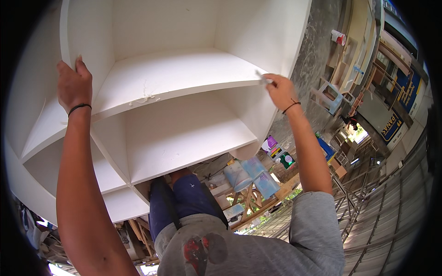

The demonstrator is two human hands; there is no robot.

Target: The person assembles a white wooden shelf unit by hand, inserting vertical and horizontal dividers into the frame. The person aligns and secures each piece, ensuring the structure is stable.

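A large white shelf unit with several compartments fills the view in front of me. My left hand grips the front edge of an upright divider panel, thumb and fingers around it. At the right end of the middle shelf, my right hand is closed on a small, thin grey tool, blurred, whose tip points toward the shelf's front edge. Its exact kind cannot be made out. White shavings lie along that front edge, left of its middle.
Below the unit, to the right, stand pale blue-white buckets beside purple and green packages. A light blue plastic stool and a red-and-white tub are farther right on the concrete floor. Wooden pieces lie near my legs.
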